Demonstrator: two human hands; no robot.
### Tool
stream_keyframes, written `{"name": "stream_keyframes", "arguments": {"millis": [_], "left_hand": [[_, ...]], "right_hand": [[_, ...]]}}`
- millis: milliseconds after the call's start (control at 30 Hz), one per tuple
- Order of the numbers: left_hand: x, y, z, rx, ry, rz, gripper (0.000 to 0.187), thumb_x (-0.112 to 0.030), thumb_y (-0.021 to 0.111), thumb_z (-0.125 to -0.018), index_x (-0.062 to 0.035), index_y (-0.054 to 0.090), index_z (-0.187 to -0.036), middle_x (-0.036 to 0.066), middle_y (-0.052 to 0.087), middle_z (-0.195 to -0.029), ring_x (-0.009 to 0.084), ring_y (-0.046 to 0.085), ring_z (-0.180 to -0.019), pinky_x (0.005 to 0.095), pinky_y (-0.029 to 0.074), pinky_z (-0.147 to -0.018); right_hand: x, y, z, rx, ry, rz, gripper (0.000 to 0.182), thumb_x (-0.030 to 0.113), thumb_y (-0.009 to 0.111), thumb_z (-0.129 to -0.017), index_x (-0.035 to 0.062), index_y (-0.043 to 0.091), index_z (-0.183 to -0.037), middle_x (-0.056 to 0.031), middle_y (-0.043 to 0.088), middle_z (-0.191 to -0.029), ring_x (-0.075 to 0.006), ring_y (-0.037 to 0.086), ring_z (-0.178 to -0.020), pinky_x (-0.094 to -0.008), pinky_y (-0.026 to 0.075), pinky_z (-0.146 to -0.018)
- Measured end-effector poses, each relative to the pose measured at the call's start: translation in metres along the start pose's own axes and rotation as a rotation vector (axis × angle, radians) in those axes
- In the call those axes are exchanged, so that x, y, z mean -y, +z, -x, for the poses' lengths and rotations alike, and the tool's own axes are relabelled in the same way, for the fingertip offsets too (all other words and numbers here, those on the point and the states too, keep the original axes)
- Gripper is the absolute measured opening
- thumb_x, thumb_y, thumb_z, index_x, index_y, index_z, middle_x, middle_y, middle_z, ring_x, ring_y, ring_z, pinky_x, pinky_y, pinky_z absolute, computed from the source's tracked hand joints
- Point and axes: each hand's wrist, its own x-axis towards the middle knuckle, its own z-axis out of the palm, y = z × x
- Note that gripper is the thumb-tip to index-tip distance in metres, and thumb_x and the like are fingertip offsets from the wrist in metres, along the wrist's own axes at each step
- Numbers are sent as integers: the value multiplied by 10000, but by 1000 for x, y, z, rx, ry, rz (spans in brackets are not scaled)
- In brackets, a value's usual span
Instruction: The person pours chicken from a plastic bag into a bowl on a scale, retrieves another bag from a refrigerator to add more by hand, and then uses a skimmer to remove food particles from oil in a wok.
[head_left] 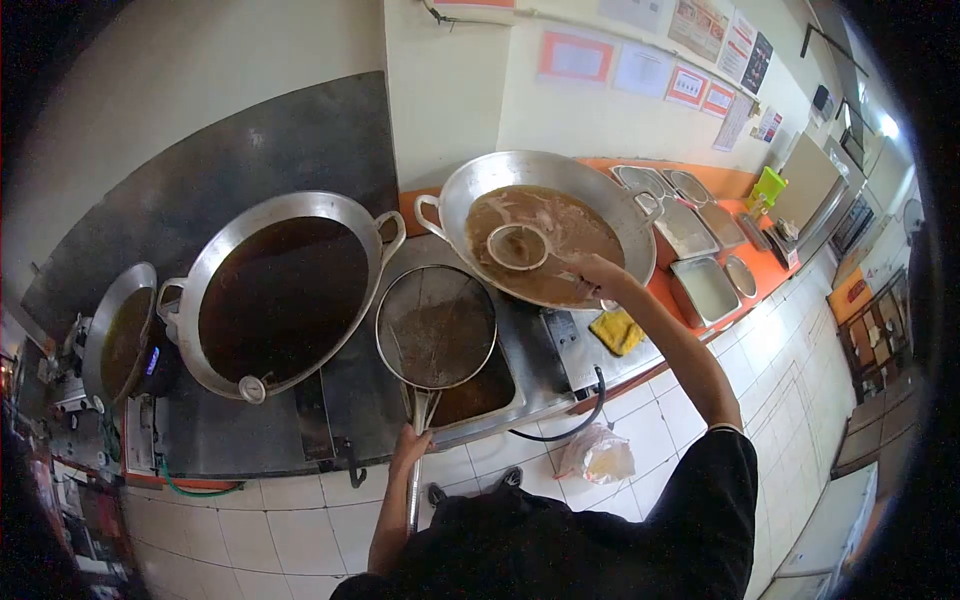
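My left hand (410, 448) is wrapped round the long metal handle of a large round mesh strainer (437, 325). This strainer lies over a rectangular metal pan (517, 392) of dark liquid at the counter's front. Farther back and right, my right hand (598, 277) is closed on the handle of a smaller round skimmer (517, 247). Its ring rests in the brown, foamy liquid (570, 215) of a big two-handled wok (480, 178); most of its handle is hard to make out.
Left stands another wok (235, 235) of dark liquid with a dial thermometer (252, 389) at its rim; a third wok (140, 285) is beyond. A yellow cloth (617, 332) and metal trays (705, 292) lie right. A plastic bag (597, 455) sits on the tiled floor; a black hose (597, 400) hangs off the counter.
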Motion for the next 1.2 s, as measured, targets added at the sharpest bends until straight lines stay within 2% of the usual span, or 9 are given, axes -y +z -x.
{"name": "stream_keyframes", "arguments": {"millis": [100,167,200,433,567,700,900,1067,1200], "left_hand": [[-3,1,2,-48,24,-115,581,-200,557,-840,128,231,-1191,147,589,-813,163,616,-672,279,498,-559],[-9,4,7,-143,88,-70,315,-192,573,-795,83,465,-905,135,602,-669,183,625,-592,309,494,-550],[-6,6,8,-186,116,-49,248,-188,581,-773,60,582,-762,130,609,-597,193,629,-552,325,493,-545],[-25,7,21,-195,85,-60,251,-190,601,-762,53,571,-705,134,608,-586,195,625,-531,312,499,-526],[-31,2,25,-162,44,-76,294,-200,603,-762,82,534,-806,155,616,-624,201,630,-552,312,501,-529],[-25,0,16,-92,-21,-160,512,-152,579,-810,145,313,-1130,208,604,-796,189,632,-609,277,503,-505],[-10,-2,2,-21,-98,-152,683,-176,590,-807,141,189,-1259,262,565,-953,207,640,-651,310,514,-539],[-12,1,7,-97,-30,-193,784,-211,593,-793,147,106,-1293,233,600,-884,208,641,-682,304,511,-614],[-12,1,9,-72,-32,-106,749,-244,613,-765,167,215,-1248,218,614,-810,224,639,-712,315,503,-631]], "right_hand": [[1,5,-1,-39,320,-495,163,103,494,-802,54,508,-647,-7,452,-528,-101,438,-439,-278,310,-348],[-2,3,-7,-62,534,-816,201,132,480,-835,50,522,-656,-6,445,-518,-104,446,-440,-270,314,-346],[-5,5,-11,-77,594,-823,204,148,489,-835,40,534,-668,-11,449,-516,-107,443,-433,-272,316,-346],[22,3,-13,-138,719,-573,270,239,538,-820,-9,574,-718,-69,501,-523,-139,475,-409,-296,353,-343],[8,2,-12,-60,637,-529,268,240,545,-817,-14,573,-733,-78,503,-528,-149,522,-450,-299,367,-341],[26,-8,-7,-108,663,-833,217,196,536,-828,9,553,-720,-60,493,-546,-146,490,-433,-286,348,-332],[62,-27,-2,-243,710,-982,185,177,517,-852,32,522,-738,-33,456,-545,-123,430,-411,-260,305,-325],[26,-25,2,-228,642,-1090,173,167,511,-860,33,509,-750,-9,416,-526,-102,405,-407,-240,276,-323],[71,-37,11,-205,617,-1044,159,151,509,-859,50,508,-736,5,423,-539,-88,394,-405,-240,279,-330]]}}
